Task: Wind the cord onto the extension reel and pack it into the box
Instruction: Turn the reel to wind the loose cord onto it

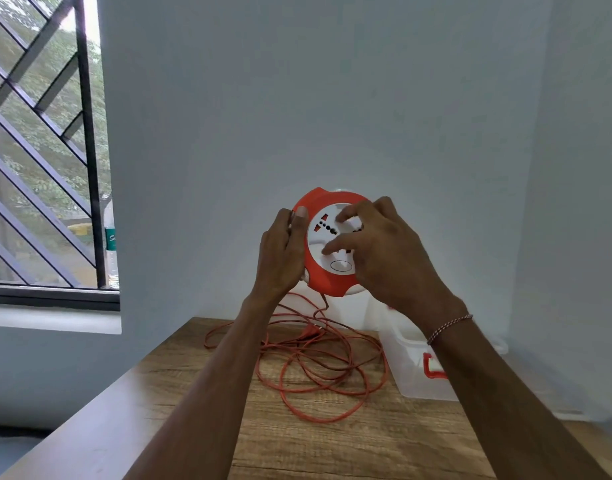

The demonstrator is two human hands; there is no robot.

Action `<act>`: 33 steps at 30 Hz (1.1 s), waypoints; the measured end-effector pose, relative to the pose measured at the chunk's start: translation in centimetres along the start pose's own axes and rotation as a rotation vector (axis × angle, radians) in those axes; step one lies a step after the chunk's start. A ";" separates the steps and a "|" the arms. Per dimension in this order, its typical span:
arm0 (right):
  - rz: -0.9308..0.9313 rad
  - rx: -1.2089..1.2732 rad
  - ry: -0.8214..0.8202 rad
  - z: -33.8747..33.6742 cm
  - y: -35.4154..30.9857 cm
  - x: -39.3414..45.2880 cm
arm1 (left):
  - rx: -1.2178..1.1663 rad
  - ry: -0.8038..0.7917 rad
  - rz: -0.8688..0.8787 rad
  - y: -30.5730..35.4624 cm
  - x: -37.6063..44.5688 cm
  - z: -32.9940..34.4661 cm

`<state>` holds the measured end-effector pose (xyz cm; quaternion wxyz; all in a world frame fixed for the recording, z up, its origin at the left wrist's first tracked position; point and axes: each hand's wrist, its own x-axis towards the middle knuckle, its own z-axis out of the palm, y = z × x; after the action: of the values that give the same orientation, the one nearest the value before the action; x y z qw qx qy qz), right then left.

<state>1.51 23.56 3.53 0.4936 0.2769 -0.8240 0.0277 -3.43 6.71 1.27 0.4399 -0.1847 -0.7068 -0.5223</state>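
Note:
I hold a round orange and white extension reel [316, 271] up in the air above the wooden table [297, 441], its socket face toward me. My left hand [283, 251] grips the reel's left rim, thumb on the orange edge. My right hand [380, 251] rests on the white socket face with its fingers spread and pressing on it. An orange cord [318, 368] hangs from the reel's underside and lies in loose tangled loops on the table. A clear plastic box [415, 368] with an orange latch stands on the table at the right, partly hidden by my right forearm.
A grey wall is close behind the table. A window with a dark diagonal grille [38, 161] is at the left, with a bottle [111, 251] on its sill. The table's left edge runs diagonally toward the near left.

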 end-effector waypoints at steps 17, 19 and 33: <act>0.227 -0.080 0.049 0.8 -0.4 -0.8 | 0.035 -0.023 0.049 0.2 -0.3 0.4; 0.292 -0.038 0.080 1.0 -0.6 -0.6 | 0.037 -0.018 0.039 0.2 -0.2 0.5; 0.057 0.082 -0.131 -1.0 0.7 0.1 | 0.055 -0.015 0.023 0.2 -0.2 0.6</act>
<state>1.93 24.47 4.27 0.4260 0.2747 -0.8601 0.0573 -3.42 7.41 1.19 0.4457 -0.1847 -0.7218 -0.4962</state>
